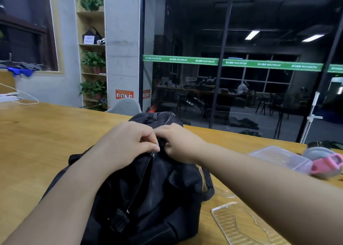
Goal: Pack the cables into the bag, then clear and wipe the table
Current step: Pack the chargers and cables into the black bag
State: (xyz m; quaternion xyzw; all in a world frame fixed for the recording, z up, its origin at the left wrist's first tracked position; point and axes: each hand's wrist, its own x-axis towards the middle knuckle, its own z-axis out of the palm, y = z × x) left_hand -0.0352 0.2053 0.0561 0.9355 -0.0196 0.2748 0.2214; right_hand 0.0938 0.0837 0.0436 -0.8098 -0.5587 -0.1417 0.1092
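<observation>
Wooden table (46, 133), plant shelves (91, 59), dark glass wall (259, 40).

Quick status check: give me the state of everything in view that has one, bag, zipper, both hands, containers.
black bag: on the table, upright
zipper: closed below the slider
left hand: pinching the zipper pull
right hand: gripping bag fabric beside the zipper
clear plastic box: lid on
clear tray: flat on table
</observation>
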